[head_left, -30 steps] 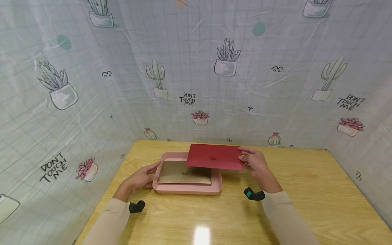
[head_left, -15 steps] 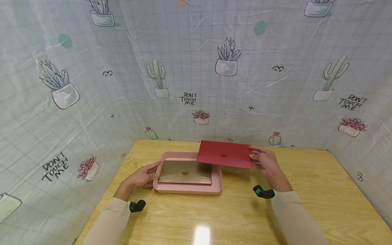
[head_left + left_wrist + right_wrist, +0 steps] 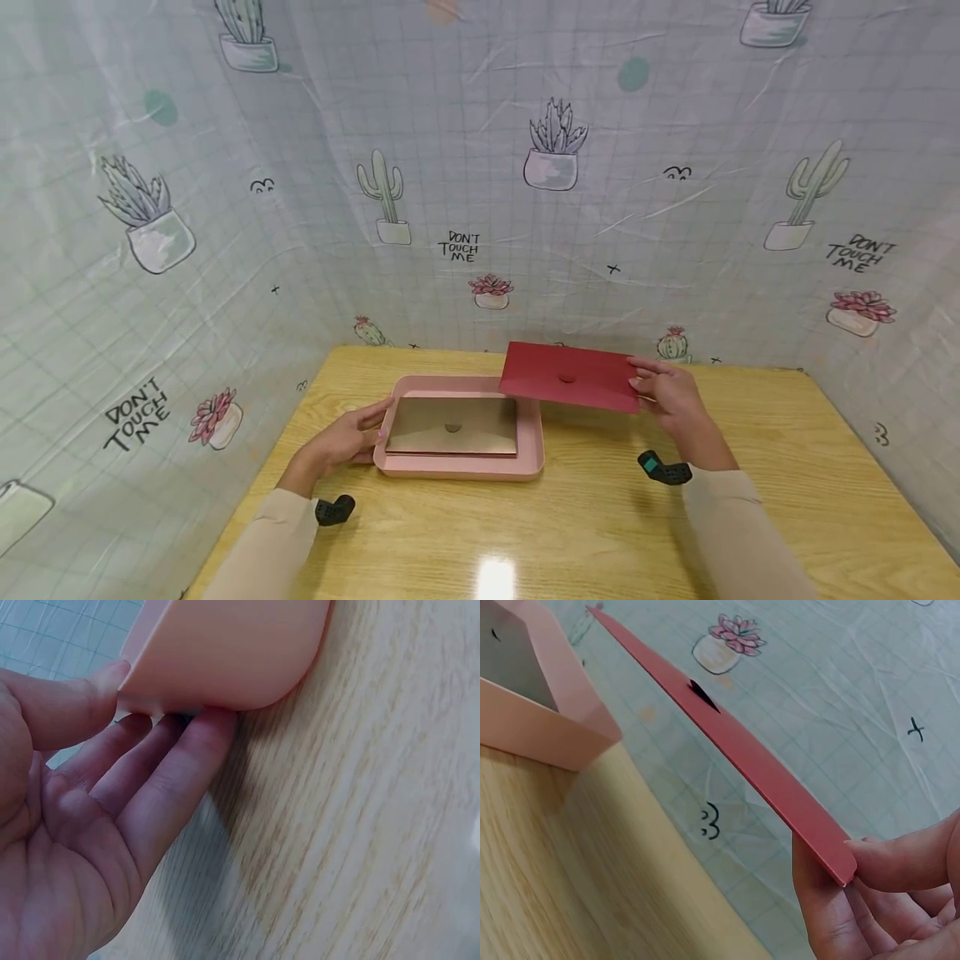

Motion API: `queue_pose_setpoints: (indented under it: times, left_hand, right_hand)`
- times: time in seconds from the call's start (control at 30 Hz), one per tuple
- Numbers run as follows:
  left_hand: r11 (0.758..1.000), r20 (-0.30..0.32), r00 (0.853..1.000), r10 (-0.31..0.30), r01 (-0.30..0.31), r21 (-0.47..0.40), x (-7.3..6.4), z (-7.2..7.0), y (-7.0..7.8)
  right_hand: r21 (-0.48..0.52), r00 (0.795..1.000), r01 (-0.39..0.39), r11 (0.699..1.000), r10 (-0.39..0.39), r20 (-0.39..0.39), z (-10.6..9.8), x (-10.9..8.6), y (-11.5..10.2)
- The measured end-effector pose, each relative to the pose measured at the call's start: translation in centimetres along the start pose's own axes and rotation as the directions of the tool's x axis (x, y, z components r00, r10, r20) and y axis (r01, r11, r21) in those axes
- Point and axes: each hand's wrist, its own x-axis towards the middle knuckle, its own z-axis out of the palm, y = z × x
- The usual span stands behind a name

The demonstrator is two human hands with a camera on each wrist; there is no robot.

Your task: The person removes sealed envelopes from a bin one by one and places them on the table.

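A pink tray (image 3: 465, 468) sits on the table, with a flat gold envelope (image 3: 442, 417) lying in it; a darker edge shows beneath the gold one. My left hand (image 3: 341, 437) grips the tray's left end. In the left wrist view the thumb lies at the rim of the tray (image 3: 232, 652) while the fingertips touch its lower edge. Between thumb and fingers, my right hand (image 3: 671, 400) pinches the right end of a red envelope (image 3: 570, 383) with a half-round notch. The red envelope (image 3: 735, 750) hangs tilted above the table, its left end overlapping the tray's back right corner in the head view.
The wooden table (image 3: 585, 533) extends to both sides and toward me. A patterned plastic sheet (image 3: 600, 233) hangs behind the table and at its sides. Dark wrist devices (image 3: 664, 468) stick out beside both cuffs.
My right hand has moved to the right with the red envelope, uncovering more of the gold envelope and tray. The left hand keeps its hold on the tray.
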Motion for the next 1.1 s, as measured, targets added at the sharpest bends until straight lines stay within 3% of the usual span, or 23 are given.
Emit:
queue_pose_setpoints:
  times: [0.53, 1.1]
  left_hand:
    - [0.998, -0.021, 1.0, -0.009, 0.008, -0.055, -0.1, -0.2, -0.4]
    - [0.998, -0.06, 0.998, -0.034, 0.031, -0.046, 0.0, -0.2, 0.0]
  right_hand:
    - [0.005, 1.0, 0.013, 1.0, -0.013, 0.008, -3.1, -0.5, 0.2]
    - [0.057, 1.0, 0.001, 0.998, -0.002, 0.022, -4.1, -0.6, 0.9]
